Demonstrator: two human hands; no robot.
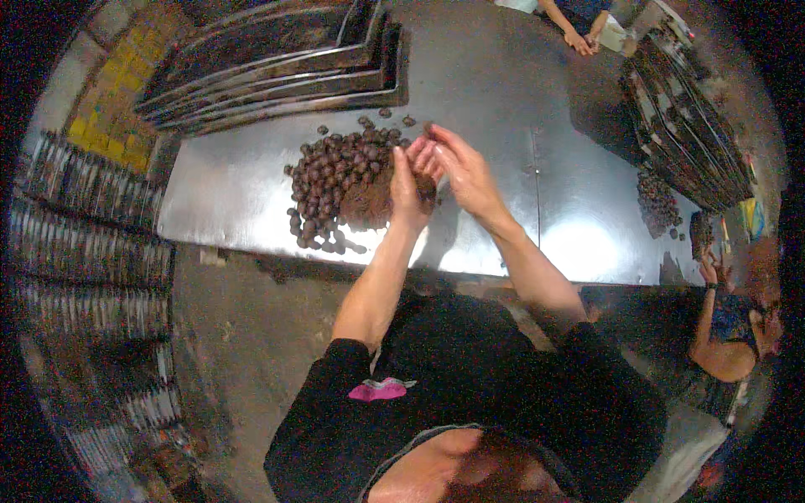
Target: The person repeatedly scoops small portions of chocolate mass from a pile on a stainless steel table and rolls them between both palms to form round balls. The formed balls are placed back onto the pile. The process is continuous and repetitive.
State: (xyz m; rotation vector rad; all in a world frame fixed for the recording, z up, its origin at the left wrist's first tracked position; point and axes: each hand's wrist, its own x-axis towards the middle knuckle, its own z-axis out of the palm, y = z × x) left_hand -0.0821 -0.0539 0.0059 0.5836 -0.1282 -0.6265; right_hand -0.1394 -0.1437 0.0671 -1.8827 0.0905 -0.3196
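Observation:
Many small dark brown balls (339, 163) lie heaped on the metal table (214, 195) in front of me. Against the heap's lower right side is a mound of brown crumbly material (368, 201). My left hand (410, 188) is raised over the right edge of the mound, its thumb up and palm turned to the right. Just right of it, my right hand (462, 166) has its fingers bent towards the left one, with a small brown bit at the fingertips. Brown material shows beneath and beside my left hand; whether that hand holds any is hidden.
Stacked dark metal trays (283, 69) stand at the table's back left. Another tray stack (685, 119) stands at the right, near a second heap of balls (657, 201). Two other people's hands (578, 43) (709, 270) show at the far side and right. Racks (94, 245) line the left.

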